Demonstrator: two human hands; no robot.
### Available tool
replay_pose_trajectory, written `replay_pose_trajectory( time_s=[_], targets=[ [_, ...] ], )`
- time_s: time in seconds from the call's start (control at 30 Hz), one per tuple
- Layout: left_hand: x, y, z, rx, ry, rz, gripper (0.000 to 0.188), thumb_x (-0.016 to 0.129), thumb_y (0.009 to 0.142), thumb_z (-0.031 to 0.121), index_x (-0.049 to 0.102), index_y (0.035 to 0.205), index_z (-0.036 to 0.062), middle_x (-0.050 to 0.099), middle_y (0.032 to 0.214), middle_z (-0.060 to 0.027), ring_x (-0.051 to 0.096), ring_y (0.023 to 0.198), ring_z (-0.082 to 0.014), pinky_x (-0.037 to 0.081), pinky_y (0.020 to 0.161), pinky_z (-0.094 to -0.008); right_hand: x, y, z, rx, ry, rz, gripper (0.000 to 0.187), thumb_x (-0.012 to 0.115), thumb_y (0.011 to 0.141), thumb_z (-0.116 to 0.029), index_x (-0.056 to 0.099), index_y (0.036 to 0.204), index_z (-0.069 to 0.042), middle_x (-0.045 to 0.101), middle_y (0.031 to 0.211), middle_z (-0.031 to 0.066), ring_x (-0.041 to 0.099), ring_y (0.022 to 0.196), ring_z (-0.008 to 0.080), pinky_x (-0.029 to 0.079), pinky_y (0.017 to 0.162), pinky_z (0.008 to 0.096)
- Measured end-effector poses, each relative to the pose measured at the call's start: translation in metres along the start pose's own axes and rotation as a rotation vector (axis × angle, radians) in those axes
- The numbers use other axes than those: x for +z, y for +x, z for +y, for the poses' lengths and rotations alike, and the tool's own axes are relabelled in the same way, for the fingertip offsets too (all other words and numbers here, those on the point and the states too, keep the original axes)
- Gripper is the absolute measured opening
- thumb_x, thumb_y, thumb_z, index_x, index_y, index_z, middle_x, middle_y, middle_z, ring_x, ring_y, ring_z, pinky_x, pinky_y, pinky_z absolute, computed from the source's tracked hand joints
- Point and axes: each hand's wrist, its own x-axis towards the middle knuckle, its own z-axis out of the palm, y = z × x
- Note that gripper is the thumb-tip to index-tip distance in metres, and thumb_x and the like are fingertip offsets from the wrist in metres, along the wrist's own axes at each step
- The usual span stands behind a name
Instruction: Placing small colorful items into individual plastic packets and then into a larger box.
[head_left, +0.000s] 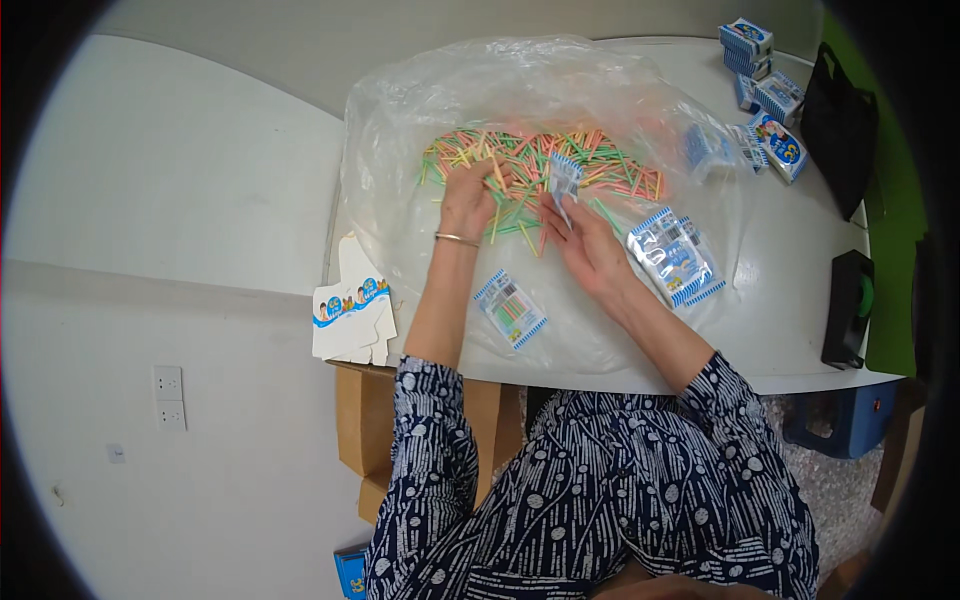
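"Along the near edge of the bench (pixel 790 335), what's lying there?"

"White printed cards (pixel 348 338), overlapping at the left corner, just outside the clear plastic sheet (pixel 590 335); probably set aside so they don't slide under the arms. Right of them, one see-through packet (pixel 511 309) lies flat on the plastic, striped sticks visible through its window."

"And a little farther?"

"Several flat packets (pixel 676 257) overlap to the right of the right forearm. That spot seems chosen to be close, yet clear of the loose sticks."

"How do the hands stand?"

"The right hand (pixel 590 243) is closed on a small packet (pixel 565 174), pinching its lower end, so its upper end points toward the sticks; I'd guess that leaves that end free. The left hand (pixel 468 200) dips into the pile's near left side, fingers bent close together. A pale stick seems to be at the fingertips, but I can't tell whether it's gripped."

"Where are the sticks themselves?"

"Just beyond both hands: a loose pile of pink, green and yellow sticks (pixel 622 172) on the plastic, which crumples up behind them, perhaps keeping them from rolling off."

"Farthest back?"

"Stacked packs (pixel 747 45) at the far right corner, likely out of elbow range."
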Motion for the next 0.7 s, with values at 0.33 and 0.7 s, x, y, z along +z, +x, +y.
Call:
replay_pose_trajectory(
  time_s=[0.33, 0.7],
  targets=[
    [0.072, -0.039, -0.053, 0.383, -0.189, -0.010, 0.015, 0.060, 0.085, 0.001, 0.051, 0.097, 0.0016, 0.059, 0.088, -0.0083, 0.060, 0.077, -0.0170, 0.053, 0.070, -0.0277, 0.020, 0.053, 0.006, -0.113, 0.337, -0.009, 0.014, 0.050, 0.095, -0.012, 0.056, 0.102, 0.000, 0.062, 0.098, 0.0107, 0.059, 0.091, 0.0206, 0.048, 0.087, 0.0334],
    [0.076, -0.045, -0.059, 0.358, -0.137, 0.106, 0.014, 0.053, 0.094, 0.014, 0.051, 0.102, 0.0036, 0.060, 0.091, -0.0073, 0.060, 0.078, -0.0147, 0.052, 0.069, -0.0280, 0.016, 0.047, 0.001, -0.142, 0.163, -0.006, 0.018, 0.055, 0.093, -0.012, 0.055, 0.108, -0.001, 0.062, 0.105, 0.0072, 0.059, 0.095, 0.0167, 0.048, 0.087, 0.0314]
  ],
)
